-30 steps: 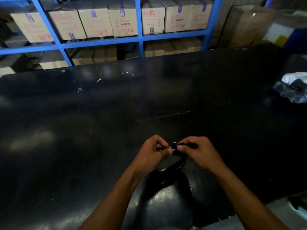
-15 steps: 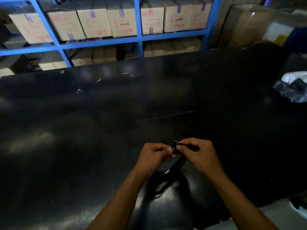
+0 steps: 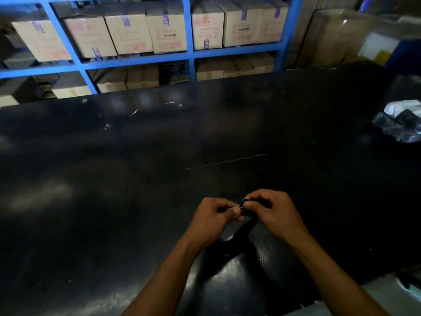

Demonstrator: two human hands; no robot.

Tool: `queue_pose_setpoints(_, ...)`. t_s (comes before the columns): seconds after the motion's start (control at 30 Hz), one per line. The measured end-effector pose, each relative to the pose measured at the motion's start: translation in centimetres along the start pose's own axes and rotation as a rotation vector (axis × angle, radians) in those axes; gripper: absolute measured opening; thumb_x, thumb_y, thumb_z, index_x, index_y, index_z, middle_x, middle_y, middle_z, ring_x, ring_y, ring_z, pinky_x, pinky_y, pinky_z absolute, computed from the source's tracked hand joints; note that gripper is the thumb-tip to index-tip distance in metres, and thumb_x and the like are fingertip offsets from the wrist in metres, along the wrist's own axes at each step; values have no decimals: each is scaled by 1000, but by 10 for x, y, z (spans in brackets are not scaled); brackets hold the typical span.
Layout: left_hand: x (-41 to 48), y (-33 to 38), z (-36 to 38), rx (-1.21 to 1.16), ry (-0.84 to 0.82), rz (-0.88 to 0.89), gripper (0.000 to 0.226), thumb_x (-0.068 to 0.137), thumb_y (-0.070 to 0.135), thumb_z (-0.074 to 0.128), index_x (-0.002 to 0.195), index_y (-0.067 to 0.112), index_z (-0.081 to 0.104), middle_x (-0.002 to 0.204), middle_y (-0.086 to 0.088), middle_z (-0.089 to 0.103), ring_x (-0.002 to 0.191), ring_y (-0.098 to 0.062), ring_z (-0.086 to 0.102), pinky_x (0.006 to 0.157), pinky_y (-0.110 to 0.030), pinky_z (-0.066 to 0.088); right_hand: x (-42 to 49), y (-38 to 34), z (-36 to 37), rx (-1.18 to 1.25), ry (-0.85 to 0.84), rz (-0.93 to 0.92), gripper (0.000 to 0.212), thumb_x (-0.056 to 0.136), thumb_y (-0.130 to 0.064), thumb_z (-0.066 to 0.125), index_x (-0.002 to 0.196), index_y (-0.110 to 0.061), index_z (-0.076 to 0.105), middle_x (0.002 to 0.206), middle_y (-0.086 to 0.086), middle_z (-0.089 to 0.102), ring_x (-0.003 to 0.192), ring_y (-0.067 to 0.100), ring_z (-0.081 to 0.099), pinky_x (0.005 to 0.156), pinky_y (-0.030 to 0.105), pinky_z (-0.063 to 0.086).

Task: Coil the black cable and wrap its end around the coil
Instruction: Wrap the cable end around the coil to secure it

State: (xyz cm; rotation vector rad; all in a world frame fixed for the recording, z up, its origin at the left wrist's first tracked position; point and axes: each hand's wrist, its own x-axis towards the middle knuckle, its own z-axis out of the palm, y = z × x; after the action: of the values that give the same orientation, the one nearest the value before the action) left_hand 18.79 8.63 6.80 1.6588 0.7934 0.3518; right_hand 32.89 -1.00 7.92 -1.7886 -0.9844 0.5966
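The black cable [image 3: 247, 226] is bunched into a narrow, flattened coil just above the black table [image 3: 136, 179], near its front edge. My left hand [image 3: 210, 218] pinches the coil's top from the left. My right hand [image 3: 275, 213] pinches the same top from the right, thumb and fingers closed over the cable's end. The rest of the coil hangs down between my wrists toward the table, dark against the dark top, so its lower part is hard to make out.
A crumpled plastic bag [image 3: 401, 124] with something white lies at the table's right edge. Blue shelving [image 3: 189, 53] with cardboard boxes [image 3: 166, 33] stands behind the far edge. Grey floor [image 3: 387, 297] shows at the lower right past the table's corner.
The round open loop of one second ago has been squeezed into a narrow bundle. Both hands have come closer together and stayed at the coil's top.
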Motion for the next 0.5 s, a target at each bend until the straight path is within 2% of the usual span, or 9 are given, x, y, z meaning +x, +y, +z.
queue_pose_setpoints(0.03,0,0,1,-15,2,-13,14,90,13,65,87,18,78,70,7,76,49,4,51,50,-12,39,0,2,2,-36,27,-9,21,78,-5,73,73,-25,71,75,-8,71,73,1,66,66,11,50)
queue_pose_setpoints(0.13,0,0,2,-13,-5,-33,14,91,15,64,89,18,78,73,6,77,60,3,59,60,-13,44,-1,8,10,-95,89,-30,19,79,-7,73,73,-25,69,71,-13,68,70,-6,63,63,8,46)
queue_pose_setpoints(0.2,0,0,1,-10,-13,-37,14,92,16,64,89,18,77,72,8,76,61,6,60,60,-11,44,-1,12,14,-94,102,-24,16,80,-8,72,74,-23,70,70,-13,67,68,-8,62,62,9,46)
queue_pose_setpoints(0.3,-2,0,-3,12,-15,-31,14,92,18,64,87,21,77,74,7,77,68,0,63,65,-17,47,0,15,21,-75,127,22,11,82,-14,71,72,-20,71,67,-11,67,64,-5,61,59,14,45)
queue_pose_setpoints(0.4,-5,1,-5,33,-22,-12,16,92,20,63,83,20,77,77,0,77,62,-8,57,58,-19,43,1,13,30,-58,207,66,33,87,-24,67,54,-21,61,51,-8,56,48,-1,51,50,21,39)
queue_pose_setpoints(0.5,-9,0,-11,8,18,-26,20,92,18,62,78,20,76,69,2,75,54,-3,52,50,-15,39,2,5,36,-12,198,135,35,88,-31,65,55,-17,64,51,-4,57,48,2,49,51,28,40)
